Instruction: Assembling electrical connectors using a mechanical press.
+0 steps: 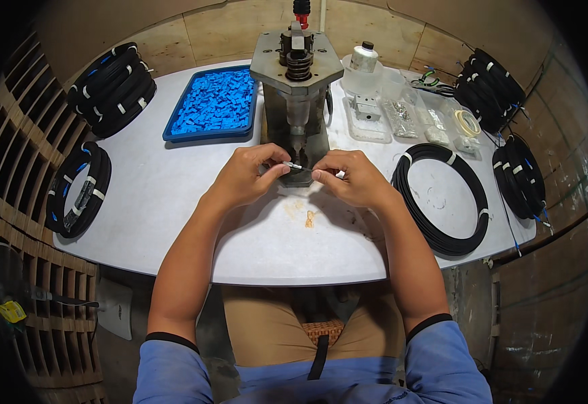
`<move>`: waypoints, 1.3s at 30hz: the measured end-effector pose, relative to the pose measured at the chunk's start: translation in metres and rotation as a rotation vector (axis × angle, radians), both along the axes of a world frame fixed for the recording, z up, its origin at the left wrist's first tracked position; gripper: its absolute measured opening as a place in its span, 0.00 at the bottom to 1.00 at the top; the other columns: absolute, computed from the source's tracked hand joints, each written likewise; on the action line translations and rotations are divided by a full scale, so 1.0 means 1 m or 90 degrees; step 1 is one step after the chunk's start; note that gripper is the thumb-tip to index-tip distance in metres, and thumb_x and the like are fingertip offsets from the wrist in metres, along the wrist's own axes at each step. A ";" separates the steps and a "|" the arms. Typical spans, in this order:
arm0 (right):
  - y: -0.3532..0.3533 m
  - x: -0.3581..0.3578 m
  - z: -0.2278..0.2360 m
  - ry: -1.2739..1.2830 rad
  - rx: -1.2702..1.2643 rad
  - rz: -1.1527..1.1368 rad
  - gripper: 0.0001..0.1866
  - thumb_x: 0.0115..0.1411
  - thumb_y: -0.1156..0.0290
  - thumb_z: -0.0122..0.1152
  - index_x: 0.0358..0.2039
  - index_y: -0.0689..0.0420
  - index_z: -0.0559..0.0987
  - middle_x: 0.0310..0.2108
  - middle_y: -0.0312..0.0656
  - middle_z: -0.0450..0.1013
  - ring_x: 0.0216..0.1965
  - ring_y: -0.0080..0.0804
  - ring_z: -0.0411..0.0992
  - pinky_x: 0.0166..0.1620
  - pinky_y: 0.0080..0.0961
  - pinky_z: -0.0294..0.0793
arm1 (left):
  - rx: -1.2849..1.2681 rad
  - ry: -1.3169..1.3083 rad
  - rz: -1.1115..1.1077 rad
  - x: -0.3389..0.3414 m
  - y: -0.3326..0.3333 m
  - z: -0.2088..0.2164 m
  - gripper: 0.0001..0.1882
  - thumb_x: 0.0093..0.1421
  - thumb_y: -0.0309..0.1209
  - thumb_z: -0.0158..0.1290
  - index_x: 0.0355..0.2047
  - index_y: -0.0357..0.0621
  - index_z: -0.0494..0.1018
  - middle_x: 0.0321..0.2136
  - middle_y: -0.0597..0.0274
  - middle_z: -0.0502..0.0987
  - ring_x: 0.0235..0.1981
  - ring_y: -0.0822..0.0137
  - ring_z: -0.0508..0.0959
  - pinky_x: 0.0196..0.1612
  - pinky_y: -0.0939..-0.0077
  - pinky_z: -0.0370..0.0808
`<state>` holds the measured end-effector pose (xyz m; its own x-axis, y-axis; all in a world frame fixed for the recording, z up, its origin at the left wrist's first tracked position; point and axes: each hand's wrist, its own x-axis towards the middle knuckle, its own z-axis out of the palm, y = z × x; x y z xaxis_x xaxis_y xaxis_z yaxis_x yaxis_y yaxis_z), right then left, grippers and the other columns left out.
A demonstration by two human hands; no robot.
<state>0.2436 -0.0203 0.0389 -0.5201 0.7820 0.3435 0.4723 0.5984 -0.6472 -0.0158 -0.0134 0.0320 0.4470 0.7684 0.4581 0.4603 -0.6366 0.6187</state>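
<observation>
In front of a metal bench press [296, 108], both hands meet over one small, thin piece with a silvery-white connector end [293, 165]. My left hand [252, 172] pinches its pale end between thumb and forefinger. From the other side my right hand [354, 176] pinches the darker, thin end, which looks like a cable end; the fingers partly hide it. The piece lies nearly level, just in front of the press's lower block. A large coil of black cable [480, 202] lies flat to the right of my right hand.
A dark blue tray [169, 135] of small blue pieces stands left of the press. On the right are a white bottle [364, 58], a metal block [367, 108], bags of small parts [407, 118] and a tape roll [467, 123]. Black cable coils [115, 91] sit along both table sides.
</observation>
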 end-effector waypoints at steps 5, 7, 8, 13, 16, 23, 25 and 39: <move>0.000 0.001 0.002 -0.004 0.015 0.005 0.08 0.64 0.67 0.65 0.35 0.59 0.85 0.27 0.46 0.77 0.31 0.42 0.74 0.36 0.35 0.74 | 0.006 0.003 0.010 0.000 0.000 0.000 0.08 0.63 0.30 0.63 0.38 0.38 0.82 0.31 0.57 0.85 0.32 0.63 0.84 0.38 0.70 0.78; 0.000 0.001 0.002 -0.006 0.017 0.006 0.08 0.64 0.67 0.65 0.35 0.59 0.85 0.27 0.46 0.76 0.31 0.43 0.74 0.36 0.35 0.74 | -0.005 0.011 0.009 -0.001 0.000 0.001 0.09 0.64 0.31 0.63 0.39 0.37 0.81 0.32 0.55 0.85 0.33 0.62 0.84 0.39 0.69 0.79; 0.000 0.001 0.002 -0.005 0.025 0.006 0.08 0.64 0.67 0.65 0.35 0.59 0.85 0.27 0.46 0.76 0.31 0.42 0.74 0.36 0.35 0.74 | -0.016 0.018 0.008 -0.001 0.000 0.002 0.10 0.64 0.32 0.63 0.39 0.37 0.81 0.33 0.54 0.85 0.34 0.61 0.85 0.40 0.68 0.80; -0.001 0.000 0.003 -0.016 0.039 0.000 0.08 0.64 0.67 0.65 0.34 0.59 0.85 0.26 0.45 0.76 0.31 0.41 0.74 0.36 0.35 0.74 | -0.028 0.024 0.014 -0.001 0.000 0.003 0.10 0.64 0.32 0.63 0.39 0.37 0.81 0.33 0.53 0.85 0.34 0.61 0.85 0.40 0.68 0.80; -0.002 0.000 0.004 -0.016 0.038 -0.002 0.08 0.64 0.67 0.66 0.34 0.58 0.85 0.26 0.45 0.76 0.31 0.41 0.74 0.36 0.35 0.74 | -0.034 0.032 0.019 0.000 0.000 0.003 0.09 0.64 0.31 0.62 0.39 0.37 0.81 0.33 0.53 0.85 0.34 0.61 0.85 0.40 0.68 0.80; 0.000 0.000 0.002 -0.025 0.048 -0.005 0.08 0.64 0.67 0.66 0.34 0.59 0.85 0.26 0.45 0.76 0.31 0.42 0.74 0.36 0.36 0.74 | -0.027 0.035 0.019 0.000 0.000 0.003 0.08 0.64 0.28 0.62 0.40 0.36 0.81 0.33 0.52 0.85 0.35 0.60 0.85 0.41 0.67 0.80; 0.000 0.000 0.002 -0.023 0.051 -0.003 0.08 0.64 0.67 0.66 0.34 0.59 0.85 0.27 0.46 0.76 0.32 0.42 0.74 0.36 0.36 0.74 | -0.022 0.032 0.019 0.000 0.000 0.004 0.08 0.64 0.28 0.62 0.40 0.36 0.81 0.33 0.52 0.85 0.35 0.60 0.85 0.41 0.67 0.81; 0.000 0.000 0.001 -0.022 0.064 -0.005 0.08 0.63 0.68 0.66 0.33 0.60 0.84 0.27 0.46 0.76 0.33 0.43 0.74 0.37 0.36 0.74 | -0.014 0.025 0.014 -0.001 0.000 0.003 0.07 0.64 0.27 0.61 0.40 0.36 0.81 0.33 0.51 0.85 0.34 0.59 0.85 0.40 0.67 0.80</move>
<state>0.2434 -0.0200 0.0404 -0.5271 0.7489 0.4017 0.4988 0.6554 -0.5671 -0.0170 -0.0138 0.0351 0.4467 0.7881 0.4235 0.4985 -0.6123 0.6136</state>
